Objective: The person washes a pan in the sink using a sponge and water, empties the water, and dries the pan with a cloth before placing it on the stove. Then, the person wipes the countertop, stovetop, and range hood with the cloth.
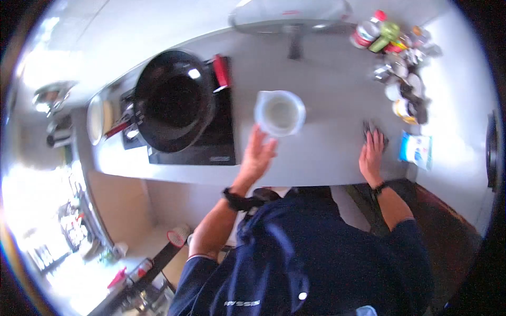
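Note:
A white, translucent pouring jug [280,112] with a spout stands on the grey counter [327,152], seen from above. At its near left edge is my left hand [258,154], fingers stretched apart; blur hides whether the fingertips touch the jug. Further right, my right hand [372,149] presses a dark, crumpled cloth [367,128] against the counter, its fingers over it. Most of the cloth lies hidden under that hand.
A black wok [175,100] sits on a dark cooktop [219,150] at left, with a red-handled item [221,72] beside it. Bottles [366,34] and small jars [405,89] crowd the right wall, near a blue-white packet [416,149]. A glass lid [290,16] is at the back.

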{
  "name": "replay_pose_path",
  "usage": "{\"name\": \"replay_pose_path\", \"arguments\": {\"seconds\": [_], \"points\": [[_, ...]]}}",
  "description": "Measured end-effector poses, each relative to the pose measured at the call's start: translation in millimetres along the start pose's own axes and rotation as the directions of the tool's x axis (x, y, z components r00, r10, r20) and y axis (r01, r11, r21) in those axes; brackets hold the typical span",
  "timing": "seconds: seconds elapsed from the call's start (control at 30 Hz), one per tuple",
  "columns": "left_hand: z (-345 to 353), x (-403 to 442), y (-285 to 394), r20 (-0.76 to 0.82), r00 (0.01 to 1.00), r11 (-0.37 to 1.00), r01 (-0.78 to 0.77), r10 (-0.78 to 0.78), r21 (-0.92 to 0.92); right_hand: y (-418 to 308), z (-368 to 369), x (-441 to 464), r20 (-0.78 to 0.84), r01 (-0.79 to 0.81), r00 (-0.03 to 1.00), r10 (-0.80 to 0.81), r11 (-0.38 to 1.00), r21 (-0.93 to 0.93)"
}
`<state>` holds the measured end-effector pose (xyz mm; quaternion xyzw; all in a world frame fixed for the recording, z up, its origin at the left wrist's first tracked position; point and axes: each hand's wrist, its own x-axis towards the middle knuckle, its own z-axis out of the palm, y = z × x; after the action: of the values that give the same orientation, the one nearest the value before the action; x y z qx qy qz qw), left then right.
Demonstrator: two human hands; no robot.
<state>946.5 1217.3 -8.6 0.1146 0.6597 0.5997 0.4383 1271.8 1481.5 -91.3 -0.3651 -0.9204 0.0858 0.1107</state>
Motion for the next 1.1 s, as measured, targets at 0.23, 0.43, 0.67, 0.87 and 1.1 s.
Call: {"name": "replay_pose_path", "arguments": {"seconds": [0.23, 0.43, 0.67, 0.87, 1.1], "points": [[-36, -52, -7, 0.082, 0.993, 0.965, 0.066, -0.09, 0.255, -133, 19, -33, 0.175, 0.404, 0.87, -0.46, 0.87, 0.282], [-122, -118, -51, -0.062, 0.975, 0.955, 0.223, -0.215, 0.198, -257, 32, -14, 0.173, 0.509, 0.782, -0.599, 0.774, 0.377], [-260, -198, -111, -0.171, 0.971, 0.986, 0.163, -0.164, -0.021, -452, 72, 8, 0.013, 0.185, 0.962, -0.274, 0.682, 0.708], [-390, -283, -135, -0.331, 0.922, 0.98, 0.193, -0.2, -0.055, -614, 140, -8, 0.2, 0.632, 0.725, -0.659, 0.752, 0.185], [-459, -301, -141, -0.427, 0.886, 0.969, 0.235, -0.181, 0.078, -717, 172, -16, 0.163, 0.688, 0.651, -0.741, 0.667, 0.287]]}}
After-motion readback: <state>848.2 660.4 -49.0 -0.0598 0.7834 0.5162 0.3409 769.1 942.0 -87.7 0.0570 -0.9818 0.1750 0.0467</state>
